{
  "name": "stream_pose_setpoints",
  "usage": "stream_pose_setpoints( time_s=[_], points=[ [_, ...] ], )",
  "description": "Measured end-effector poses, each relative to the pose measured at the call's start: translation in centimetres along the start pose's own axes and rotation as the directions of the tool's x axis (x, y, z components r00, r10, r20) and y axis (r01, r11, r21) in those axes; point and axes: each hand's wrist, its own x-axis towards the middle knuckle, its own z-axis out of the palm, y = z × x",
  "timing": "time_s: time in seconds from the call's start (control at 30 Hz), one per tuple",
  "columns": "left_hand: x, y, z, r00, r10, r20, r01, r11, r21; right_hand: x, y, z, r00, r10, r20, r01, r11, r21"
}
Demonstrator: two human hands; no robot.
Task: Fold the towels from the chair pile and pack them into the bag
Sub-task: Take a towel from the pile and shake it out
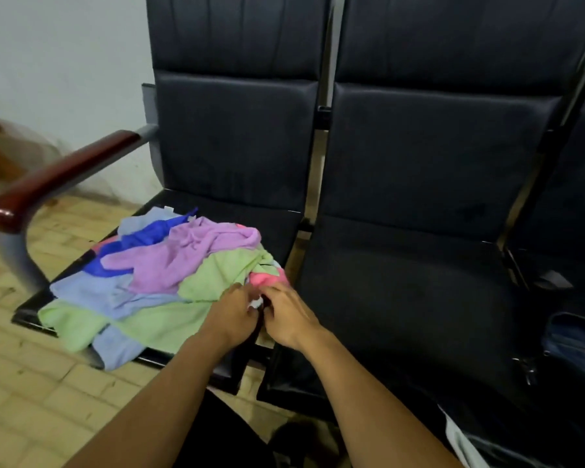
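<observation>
A loose pile of towels [156, 282] in green, lilac, light blue, dark blue and pink covers the left chair seat [277, 231]. At the pile's right front corner both hands meet. My left hand [233, 315] and my right hand [289, 315] pinch a small pale bit of cloth [256, 302] just below a pink towel [267, 276]. Which towel that bit belongs to is hidden by the fingers. A dark blue bag [574, 346] lies at the right edge on the far seat.
The middle black seat [402, 298] lies bare to the right of the pile. A wooden armrest [61, 177] on a grey frame curves along the left of the pile. Tiled floor [31, 383] runs below and left. The seat backs stand behind.
</observation>
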Motion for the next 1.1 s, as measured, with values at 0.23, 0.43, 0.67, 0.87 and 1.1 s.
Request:
stream_pose_setpoints(
  time_s=[0.23, 0.43, 0.67, 0.87, 1.1],
  points=[
    [1.7, -2.3, -3.5, 0.965, -0.121, -0.234, 0.146, 0.985, 0.092, 4.9, -2.8, 2.9, 0.998, -0.066, -0.024, 0.062, 0.987, -0.147],
    [3.1, -4.6, -3.8, 0.970, -0.112, -0.215, 0.153, 0.970, 0.189, 10.3, -5.5, 2.3, 0.998, 0.056, -0.009, -0.057, 0.980, -0.188],
    [4.9, -6.2, -3.6, 0.975, -0.178, -0.131, 0.196, 0.972, 0.133, 13.1, -5.9, 1.4, 0.984, 0.152, 0.096, -0.117, 0.946, -0.301],
    [5.7, -6.0, -3.5, 0.948, -0.230, -0.219, 0.249, 0.967, 0.061, 12.9, -6.4, 1.5, 0.990, 0.131, 0.046, -0.109, 0.939, -0.325],
    [6.1, -5.0, -4.2, 0.855, 0.056, -0.516, -0.019, 0.997, 0.075, 11.6, -6.1, 0.9, 0.977, 0.011, -0.213, -0.022, 0.998, -0.051]
  ],
)
